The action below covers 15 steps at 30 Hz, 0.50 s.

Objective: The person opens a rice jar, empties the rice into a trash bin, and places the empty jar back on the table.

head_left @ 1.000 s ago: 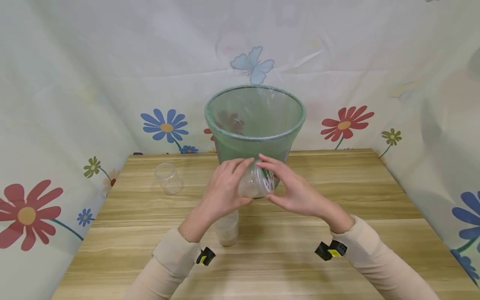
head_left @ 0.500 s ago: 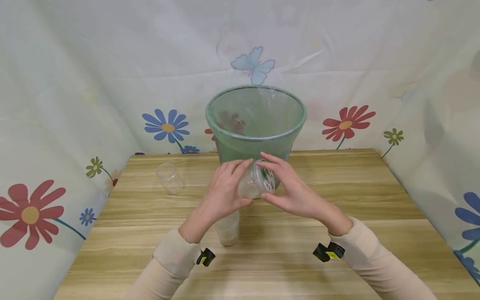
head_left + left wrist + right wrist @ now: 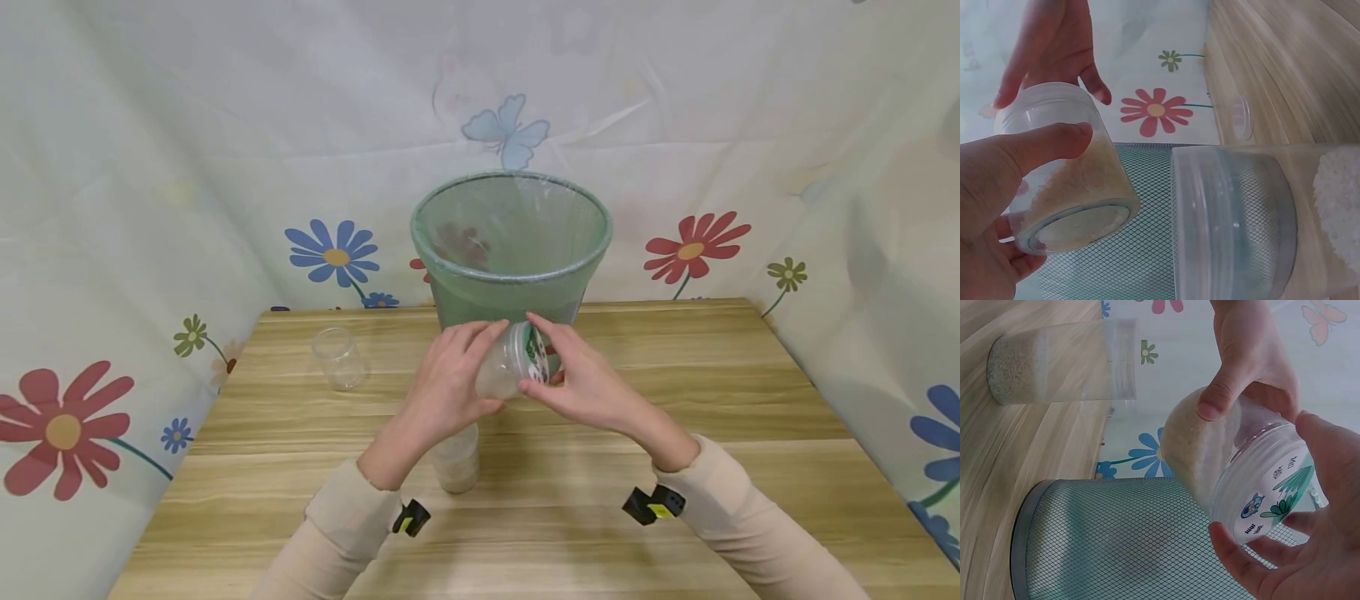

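Observation:
My left hand grips a clear jar by its side, in front of the green bin; the jar is tilted, its lid end pointing right. Pale rice-like grains lie inside it. Fingers and thumb of my right hand hold the rim of the lid, which carries a white label with green leaves. The lid sits on the jar's mouth. Below my left hand a second clear jar, partly covered by that hand, stands on the table with pale grains at its bottom.
A green mesh bin with a clear liner over its rim stands at the back middle of the wooden table. Another small clear jar stands at the left. A flower-printed curtain surrounds the table on three sides.
My right hand's fingers have loosened and then closed round the lid again, the thumb a little further left. The lid's printed label has turned. My left hand stays nearly still.

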{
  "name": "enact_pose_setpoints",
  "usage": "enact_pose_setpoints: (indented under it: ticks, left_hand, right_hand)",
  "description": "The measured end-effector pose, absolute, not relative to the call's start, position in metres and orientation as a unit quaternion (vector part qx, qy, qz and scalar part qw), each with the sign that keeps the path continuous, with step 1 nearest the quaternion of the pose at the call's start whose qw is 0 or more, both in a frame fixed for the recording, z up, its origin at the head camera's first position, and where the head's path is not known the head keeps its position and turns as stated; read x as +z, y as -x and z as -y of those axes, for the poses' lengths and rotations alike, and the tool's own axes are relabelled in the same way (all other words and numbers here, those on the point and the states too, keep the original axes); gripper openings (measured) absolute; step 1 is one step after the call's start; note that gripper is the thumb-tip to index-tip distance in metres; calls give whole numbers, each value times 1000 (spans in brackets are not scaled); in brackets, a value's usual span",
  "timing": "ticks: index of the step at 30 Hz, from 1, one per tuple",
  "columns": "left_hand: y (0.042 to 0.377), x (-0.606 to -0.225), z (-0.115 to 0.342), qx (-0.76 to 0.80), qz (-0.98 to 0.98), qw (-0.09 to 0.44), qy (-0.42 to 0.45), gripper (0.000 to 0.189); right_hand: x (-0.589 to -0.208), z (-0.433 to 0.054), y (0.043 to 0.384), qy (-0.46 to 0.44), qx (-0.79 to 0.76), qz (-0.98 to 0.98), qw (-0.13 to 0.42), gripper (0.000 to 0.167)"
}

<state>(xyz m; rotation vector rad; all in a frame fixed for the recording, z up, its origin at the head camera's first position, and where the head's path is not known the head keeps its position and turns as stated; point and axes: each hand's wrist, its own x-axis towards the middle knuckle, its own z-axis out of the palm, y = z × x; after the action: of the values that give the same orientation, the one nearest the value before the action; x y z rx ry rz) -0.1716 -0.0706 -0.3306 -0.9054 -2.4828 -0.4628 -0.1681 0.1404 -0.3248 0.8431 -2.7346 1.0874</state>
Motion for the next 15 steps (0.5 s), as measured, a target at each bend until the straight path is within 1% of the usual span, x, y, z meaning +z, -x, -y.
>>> enact_pose_setpoints:
  ticks: [7,15]
  left_hand:
    - [171,-332,71,-172,899,226,334,92]
    - [171,-335,73,-184,894,225,341,92]
  right_hand:
    - [-329,-143,171,-331,384,860,54,87]
    - [-330,-146,170,-377,344,856,79,85]
